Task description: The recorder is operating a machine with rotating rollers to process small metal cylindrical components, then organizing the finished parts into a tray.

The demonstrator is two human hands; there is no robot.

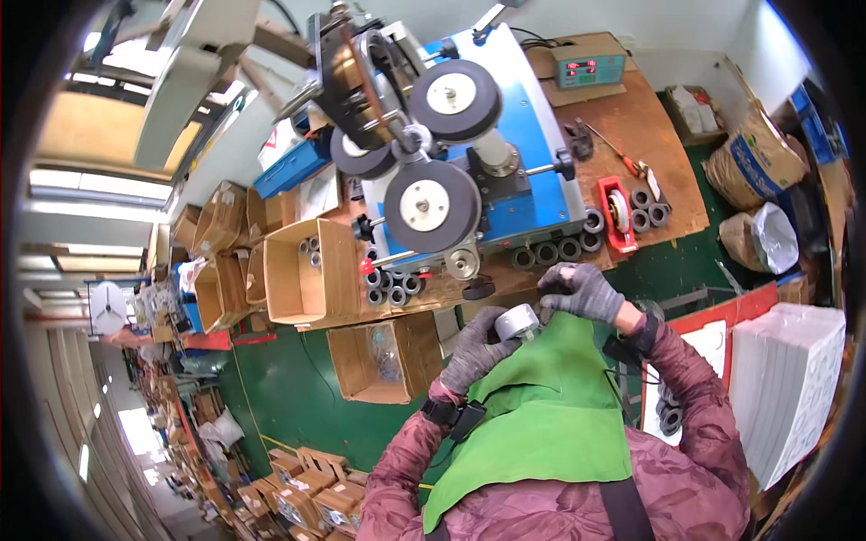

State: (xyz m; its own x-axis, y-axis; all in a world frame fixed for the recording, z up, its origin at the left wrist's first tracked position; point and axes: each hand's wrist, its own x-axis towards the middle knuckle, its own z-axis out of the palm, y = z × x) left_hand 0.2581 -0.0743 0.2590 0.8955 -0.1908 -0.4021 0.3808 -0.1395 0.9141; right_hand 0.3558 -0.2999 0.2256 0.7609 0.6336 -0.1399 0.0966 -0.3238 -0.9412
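- Leftmost, the open cardboard box on the wooden bench has a few dark rings in its corner; a second, near-empty box sits below it. Either is within easy reach of the left side, so nothing needs stretching across the machine.
- Next, the left hand, in a grey knit glove, is wrapped around a pale grey round part and cups it from below, just above the green apron. My judgement: the grasp should stay firm but low on the body, leaving the upper face free for the other hand.
- Over the part, the winding machine with its black rubber-rimmed wheels stands close ahead; keeping the work down by the apron, away from those wheels, looks the safer habit.
- Then the right hand, also gloved, is curled with fingertips pinched at the part's upper edge; what it grips there is too small to tell. Short, steady motions probably suit this better than a long tug.
- Rightward, a row of dark rings lies along the machine's foot, beside a red tape dispenser.
- Farthest right, a white stack of sheets stands near the elbow; a wide swing could knock it.
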